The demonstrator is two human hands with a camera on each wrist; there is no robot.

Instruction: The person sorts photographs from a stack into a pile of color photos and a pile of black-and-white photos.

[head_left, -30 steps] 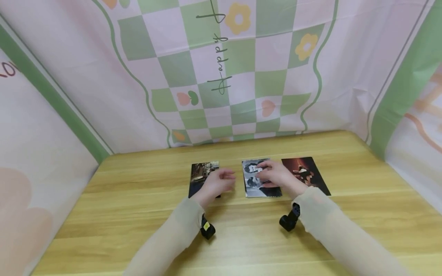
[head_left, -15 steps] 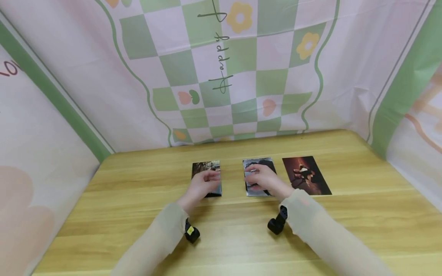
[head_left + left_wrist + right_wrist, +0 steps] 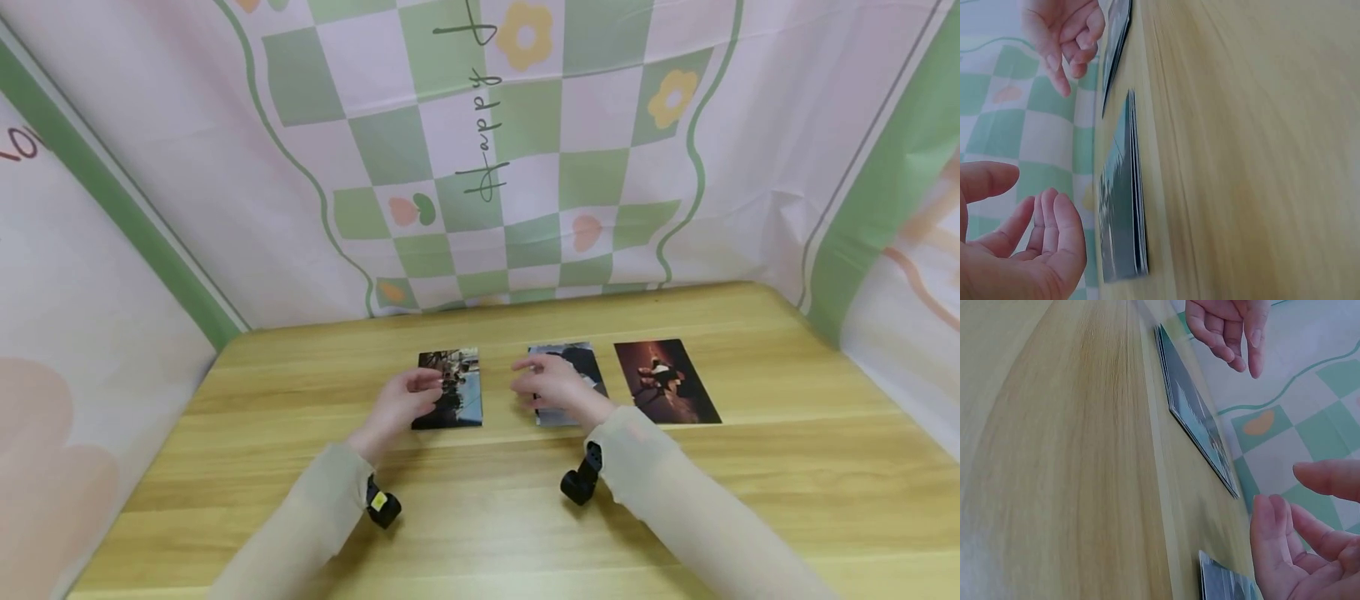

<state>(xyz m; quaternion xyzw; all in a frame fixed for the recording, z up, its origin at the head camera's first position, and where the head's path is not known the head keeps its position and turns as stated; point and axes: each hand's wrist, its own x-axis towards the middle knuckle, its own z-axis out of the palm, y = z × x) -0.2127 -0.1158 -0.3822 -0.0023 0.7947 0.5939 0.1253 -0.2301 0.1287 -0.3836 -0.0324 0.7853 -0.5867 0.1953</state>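
My left hand (image 3: 401, 402) hovers at the left edge of a small stack of photos (image 3: 465, 400); its fingers are loosely bent and hold nothing. The stack's layered edges show in the left wrist view. My right hand (image 3: 557, 387) is over the left part of a second stack of photos (image 3: 588, 367), hiding much of its top picture. Thumb and fingers of that hand (image 3: 1310, 550) are apart with nothing between them, above the table in the right wrist view. To the right lies a dark reddish photo (image 3: 667, 383) with figures on it.
The photos lie in a row on a wooden table (image 3: 480, 517), towards its far edge. Behind it hangs a green and white checkered cloth (image 3: 525, 183). Pale cloth walls (image 3: 885, 350) stand at both sides. A small black camera is on each wrist.
Both hands have moved left, the left one also slightly nearer to me, uncovering most of the left stack. The right hand has come off the right photo's side. The photos stay in place.
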